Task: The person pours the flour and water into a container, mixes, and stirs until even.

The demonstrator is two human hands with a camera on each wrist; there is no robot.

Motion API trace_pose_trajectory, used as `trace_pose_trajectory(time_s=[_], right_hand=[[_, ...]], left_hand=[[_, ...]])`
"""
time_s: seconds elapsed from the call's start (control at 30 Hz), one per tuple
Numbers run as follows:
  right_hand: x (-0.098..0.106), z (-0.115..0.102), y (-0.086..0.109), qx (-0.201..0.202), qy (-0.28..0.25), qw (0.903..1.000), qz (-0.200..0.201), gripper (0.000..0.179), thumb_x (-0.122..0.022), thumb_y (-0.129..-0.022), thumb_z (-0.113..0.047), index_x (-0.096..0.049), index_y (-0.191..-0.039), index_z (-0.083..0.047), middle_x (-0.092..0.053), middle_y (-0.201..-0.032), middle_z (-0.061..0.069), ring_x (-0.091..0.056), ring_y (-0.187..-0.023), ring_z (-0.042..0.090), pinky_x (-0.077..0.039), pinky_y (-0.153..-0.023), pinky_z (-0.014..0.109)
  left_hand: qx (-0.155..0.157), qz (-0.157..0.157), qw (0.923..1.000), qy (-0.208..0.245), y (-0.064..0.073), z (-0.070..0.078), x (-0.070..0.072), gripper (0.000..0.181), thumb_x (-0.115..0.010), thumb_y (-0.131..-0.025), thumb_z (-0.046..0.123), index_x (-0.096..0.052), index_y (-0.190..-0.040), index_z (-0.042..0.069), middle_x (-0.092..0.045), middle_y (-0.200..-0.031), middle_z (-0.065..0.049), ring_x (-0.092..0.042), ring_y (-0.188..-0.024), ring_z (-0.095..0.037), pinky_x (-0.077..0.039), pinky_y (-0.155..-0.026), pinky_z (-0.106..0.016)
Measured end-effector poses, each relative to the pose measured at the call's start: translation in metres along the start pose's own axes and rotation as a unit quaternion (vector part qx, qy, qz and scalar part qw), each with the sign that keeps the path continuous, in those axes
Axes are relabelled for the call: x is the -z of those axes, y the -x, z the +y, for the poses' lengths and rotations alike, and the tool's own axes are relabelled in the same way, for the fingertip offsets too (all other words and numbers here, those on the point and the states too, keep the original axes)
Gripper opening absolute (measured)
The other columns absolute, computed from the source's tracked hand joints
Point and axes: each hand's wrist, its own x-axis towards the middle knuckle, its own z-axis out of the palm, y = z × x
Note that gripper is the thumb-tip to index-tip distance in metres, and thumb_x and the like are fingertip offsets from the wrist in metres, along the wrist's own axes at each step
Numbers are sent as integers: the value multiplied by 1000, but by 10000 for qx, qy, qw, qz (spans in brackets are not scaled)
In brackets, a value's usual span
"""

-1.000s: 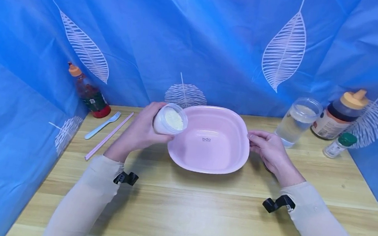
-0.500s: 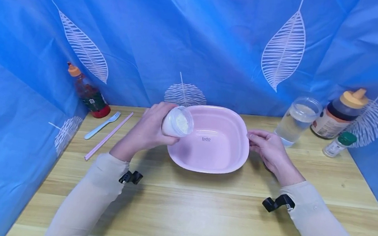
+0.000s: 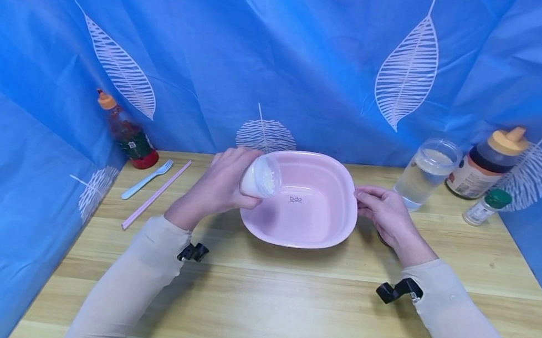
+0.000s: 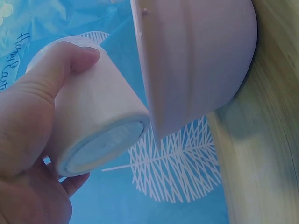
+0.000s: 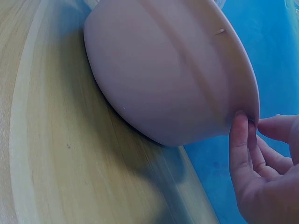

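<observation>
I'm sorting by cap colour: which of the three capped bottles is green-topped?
The small, clear, cylindrical bottle, in front of the large, dark, round bottle; that one and the slim red bottle are capped in orange.

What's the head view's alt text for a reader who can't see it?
A person's left hand holds a white-filled tub tilted toward a pink basin while the right hand pinches the basin's right edge. On the wooden table, a red bottle, fork and pink sticks sit left; a clear cup, dark bottle and green-capped jar right.
</observation>
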Motion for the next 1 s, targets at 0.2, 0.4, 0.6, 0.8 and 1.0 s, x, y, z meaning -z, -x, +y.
trace_pose_trajectory(time_s=[0.2, 0.4, 0.6, 0.8, 1.0], right_hand=[[0, 0, 0, -6, 12, 10000, 0, 21, -65, -107, -7, -67, -125, 5, -81, -94, -7, -77, -85, 8, -65, -78, 23], [0, 0, 0, 3, -6, 10000, 4, 16, -65, -107, -7, -70, -120, 0, -81, -94, -7, -77, -85, 8, -65, -78, 23], [0, 0, 0, 14, -74, 10000, -20, 10, -65, -107, -7, -74, -112, -7, -81, -94, -7, -77, -84, 8, -66, -78, 23], [1, 1, 0, 33, -108, 9999, -22, 11, -65, -107, -6, -75, -109, -10, -81, -94, -6, -77, -84, 8, -66, -78, 23], [1, 1, 0, 51, -76, 10000, -13, 10, -64, -107, -6, -73, -111, -9, -81, -94, -7, -77, -85, 8, -66, -78, 23]], left_hand=[[-55, -26, 9999, -153, -1, 1, -3, 95, -98, -71, 32, -54, -152, 9, -64, -140, -14, -54, -125, -36, -46, -105, -55], [-121, -106, 9995, -289, -3, 5, -3, 96, -97, -71, 32, -54, -153, 9, -63, -143, -14, -53, -128, -36, -45, -107, -56], [-240, -179, 9980, -563, -5, 7, -5, 96, -98, -72, 33, -53, -153, 9, -62, -146, -14, -54, -131, -38, -46, -110, -57], [-325, -188, 9970, -680, -6, 9, -8, 95, -99, -73, 33, -54, -153, 9, -62, -146, -13, -55, -133, -37, -46, -111, -57], [-331, -221, 9965, -736, -6, 9, -10, 97, -99, -72, 34, -53, -154, 10, -61, -145, -12, -55, -131, -36, -46, -111, -57]])
